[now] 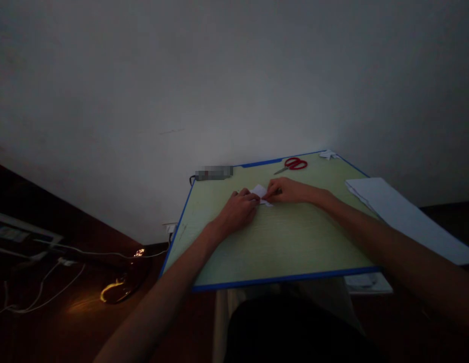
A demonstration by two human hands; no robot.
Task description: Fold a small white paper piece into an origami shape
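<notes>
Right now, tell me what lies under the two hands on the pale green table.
A small white folded paper lies under the left hand and right hand. Only its middle shows between them; the fingers cover its ends.

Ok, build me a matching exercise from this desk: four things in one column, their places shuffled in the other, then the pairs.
Things
1. red scissors
2. small white paper
3. stack of white sheets
4. white scrap

Places
A. along the right side of the table
B. at the far right corner
C. mid-table, touched by the left hand and right hand
D. by the far edge, left of the corner

Pairs: 1-D, 2-C, 3-A, 4-B
</notes>
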